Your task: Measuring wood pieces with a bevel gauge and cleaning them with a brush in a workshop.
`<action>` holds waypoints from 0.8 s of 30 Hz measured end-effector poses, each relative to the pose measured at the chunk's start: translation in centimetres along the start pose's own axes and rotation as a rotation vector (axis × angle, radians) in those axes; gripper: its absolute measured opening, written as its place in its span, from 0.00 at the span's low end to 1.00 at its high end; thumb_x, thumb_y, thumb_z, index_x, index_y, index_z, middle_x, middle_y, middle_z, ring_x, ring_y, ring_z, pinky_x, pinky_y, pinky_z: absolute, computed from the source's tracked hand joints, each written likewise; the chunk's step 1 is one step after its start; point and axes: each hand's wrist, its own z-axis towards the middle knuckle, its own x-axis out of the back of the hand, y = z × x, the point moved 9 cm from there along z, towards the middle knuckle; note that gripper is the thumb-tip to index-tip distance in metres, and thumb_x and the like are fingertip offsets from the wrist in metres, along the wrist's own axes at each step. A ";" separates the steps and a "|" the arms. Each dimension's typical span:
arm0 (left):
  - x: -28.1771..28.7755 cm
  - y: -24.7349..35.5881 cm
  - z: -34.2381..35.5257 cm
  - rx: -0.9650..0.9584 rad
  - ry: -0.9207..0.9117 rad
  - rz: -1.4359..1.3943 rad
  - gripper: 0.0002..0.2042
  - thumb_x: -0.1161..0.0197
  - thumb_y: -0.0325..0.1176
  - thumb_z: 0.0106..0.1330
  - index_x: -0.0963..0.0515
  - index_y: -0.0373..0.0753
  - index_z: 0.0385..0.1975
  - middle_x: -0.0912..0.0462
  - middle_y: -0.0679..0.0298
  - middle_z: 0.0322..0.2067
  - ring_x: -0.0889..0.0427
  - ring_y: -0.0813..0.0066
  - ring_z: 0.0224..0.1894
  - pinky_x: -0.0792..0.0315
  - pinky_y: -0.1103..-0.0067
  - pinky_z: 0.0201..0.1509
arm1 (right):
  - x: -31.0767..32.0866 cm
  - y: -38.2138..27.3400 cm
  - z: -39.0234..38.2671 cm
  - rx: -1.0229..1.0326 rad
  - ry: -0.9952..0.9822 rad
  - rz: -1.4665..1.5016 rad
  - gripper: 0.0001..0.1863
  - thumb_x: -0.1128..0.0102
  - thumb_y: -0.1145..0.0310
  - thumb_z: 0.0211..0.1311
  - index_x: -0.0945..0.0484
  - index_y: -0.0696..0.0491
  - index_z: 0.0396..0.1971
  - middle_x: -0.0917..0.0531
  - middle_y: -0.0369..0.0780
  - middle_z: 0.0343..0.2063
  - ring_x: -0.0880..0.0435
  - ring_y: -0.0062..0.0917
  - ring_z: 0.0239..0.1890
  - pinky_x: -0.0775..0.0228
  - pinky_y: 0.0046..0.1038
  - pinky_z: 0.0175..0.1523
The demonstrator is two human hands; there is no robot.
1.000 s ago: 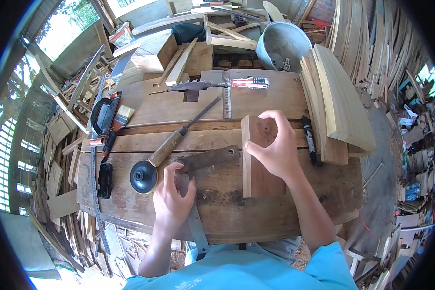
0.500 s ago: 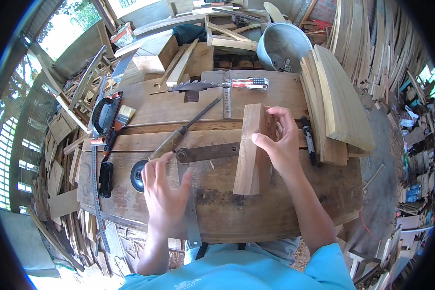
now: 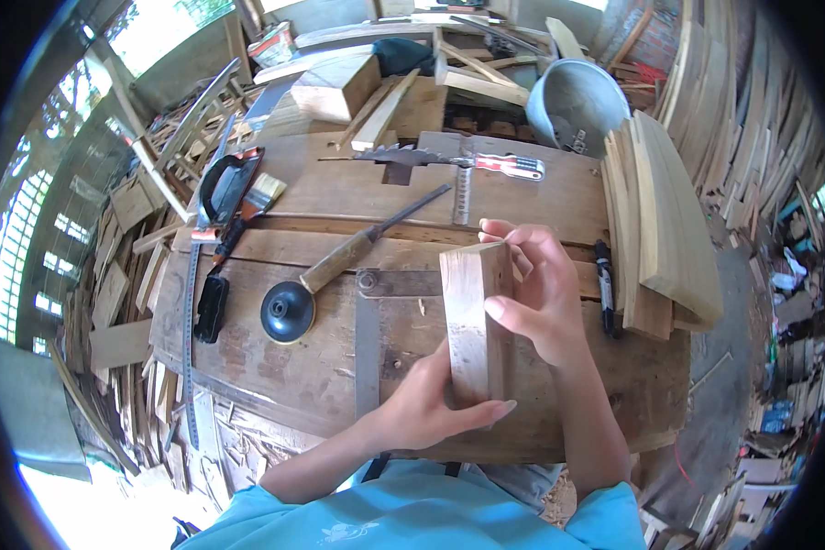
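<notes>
One wood block (image 3: 467, 325) is over the near middle of the bench (image 3: 270, 371). The left hand (image 3: 422, 405) wraps around its near end, and the right hand (image 3: 544, 307) pinches its far part. To the left lies a flat metal blade (image 3: 368, 348). Farther left are a chisel (image 3: 346, 258) and a round black disc (image 3: 287, 312).

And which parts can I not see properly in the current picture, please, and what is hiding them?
All in the head view:
- Left hand: fingertips hidden behind the wooden block.
- Wooden block: underside and far face turned away.
- Square's dark arm: far end hidden behind the block.
- Square's pale arm: lower end covered by the left forearm.
- Narrow rule at left: markings too small.
</notes>
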 end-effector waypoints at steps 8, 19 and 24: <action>0.4 -2.8 -1.1 0.053 0.184 -0.314 0.36 0.23 0.32 0.59 0.34 0.29 0.64 0.18 0.55 0.50 0.19 0.68 0.56 0.25 0.70 0.61 | -1.3 -0.1 0.2 -0.087 -0.088 -0.118 0.25 0.28 0.75 0.60 0.27 0.56 0.56 0.25 0.47 0.63 0.27 0.30 0.67 0.33 0.35 0.70; 6.0 -2.8 -3.8 0.274 0.264 -0.690 0.28 0.37 0.38 0.71 0.32 0.28 0.66 0.18 0.55 0.54 0.17 0.66 0.56 0.26 0.68 0.65 | 1.6 1.6 0.2 -0.159 0.169 0.193 0.07 0.50 0.71 0.75 0.21 0.54 0.41 0.14 0.42 0.46 0.17 0.28 0.54 0.27 0.36 0.62; 16.3 -0.2 -5.0 0.159 0.684 -0.560 0.27 0.39 0.45 0.72 0.28 0.33 0.64 0.17 0.56 0.53 0.16 0.66 0.55 0.24 0.69 0.63 | 2.2 2.1 0.2 -0.159 0.210 0.225 0.07 0.51 0.73 0.72 0.23 0.55 0.39 0.15 0.42 0.40 0.16 0.26 0.48 0.26 0.33 0.59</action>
